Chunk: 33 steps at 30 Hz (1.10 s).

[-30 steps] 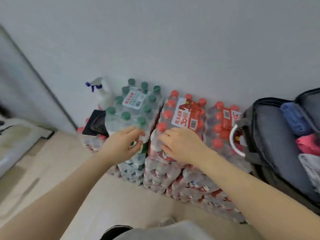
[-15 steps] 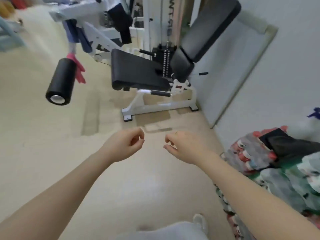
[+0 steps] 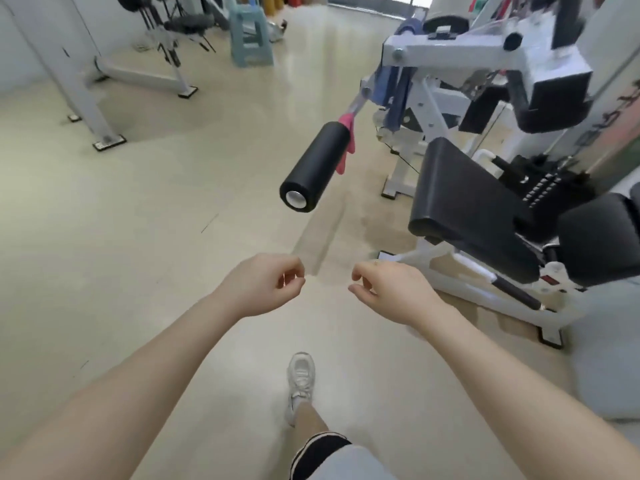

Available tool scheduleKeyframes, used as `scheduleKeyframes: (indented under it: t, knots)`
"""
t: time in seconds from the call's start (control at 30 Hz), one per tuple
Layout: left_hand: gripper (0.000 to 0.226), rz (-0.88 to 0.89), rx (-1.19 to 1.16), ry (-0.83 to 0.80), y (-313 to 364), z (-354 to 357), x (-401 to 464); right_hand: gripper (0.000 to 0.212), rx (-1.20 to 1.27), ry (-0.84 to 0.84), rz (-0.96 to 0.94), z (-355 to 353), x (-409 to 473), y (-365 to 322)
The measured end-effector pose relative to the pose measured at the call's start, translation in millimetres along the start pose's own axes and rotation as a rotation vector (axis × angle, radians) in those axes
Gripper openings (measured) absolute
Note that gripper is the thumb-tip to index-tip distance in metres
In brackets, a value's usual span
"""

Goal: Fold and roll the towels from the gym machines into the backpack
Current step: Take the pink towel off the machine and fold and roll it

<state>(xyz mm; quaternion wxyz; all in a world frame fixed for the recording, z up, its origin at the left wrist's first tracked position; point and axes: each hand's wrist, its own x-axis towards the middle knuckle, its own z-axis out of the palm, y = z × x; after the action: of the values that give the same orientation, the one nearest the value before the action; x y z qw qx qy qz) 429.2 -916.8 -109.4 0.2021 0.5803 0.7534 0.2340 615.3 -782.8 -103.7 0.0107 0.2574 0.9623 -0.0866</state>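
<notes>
A pink towel [image 3: 347,142] hangs behind the black foam roller [image 3: 313,167] of a white gym machine [image 3: 460,55]. A blue towel [image 3: 393,95] is draped over the machine's frame further back. My left hand [image 3: 263,287] and my right hand [image 3: 391,292] are held out over the floor in front of me, well short of the roller. Both hands are empty, with fingers loosely curled. The backpack is out of view.
The machine's black seat pad [image 3: 474,209] and white base bars [image 3: 485,296] lie to my right. Another white frame [image 3: 100,109] stands at the left, a pale blue stool [image 3: 251,32] far back. My shoe [image 3: 300,382] is on the beige floor.
I turned away from the water bottle packs and backpack toward the gym machine. My hands left the bottles and now hover empty; the roller and pink towel are closer and more central.
</notes>
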Motion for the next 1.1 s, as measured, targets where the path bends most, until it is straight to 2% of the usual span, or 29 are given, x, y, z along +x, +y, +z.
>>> scheduleKeyframes:
  t: [0.17, 0.27, 0.47, 0.67, 0.83, 0.97, 1.1]
  knots:
    - [0.015, -0.140, 0.021, -0.125, -58, -52, 106, 0.028, -0.024, -0.103, 0.003, -17, 142, 24]
    - [0.022, -0.211, 0.082, -0.200, -92, -85, 167, 0.027, -0.030, -0.148, 0.016, -28, 218, 40]
    - [0.027, -0.241, 0.049, -0.213, -168, -129, 265, 0.027, 0.018, -0.180, 0.051, -30, 344, 51]
    - [0.031, -0.132, 0.171, -0.293, -276, -174, 380, 0.026, 0.021, -0.197, 0.109, -7, 492, 47]
    - [0.030, -0.025, 0.178, -0.399, -354, -239, 497, 0.025, 0.102, -0.175, 0.273, -13, 621, 49]
    - [0.026, 0.078, 0.197, -0.409, -382, -285, 601, 0.022, 0.200, -0.112, 0.439, -33, 708, 65]
    - [0.023, 0.154, 0.184, -0.418, -383, -294, 711, 0.022, 0.238, -0.052, 0.642, -39, 765, 115]
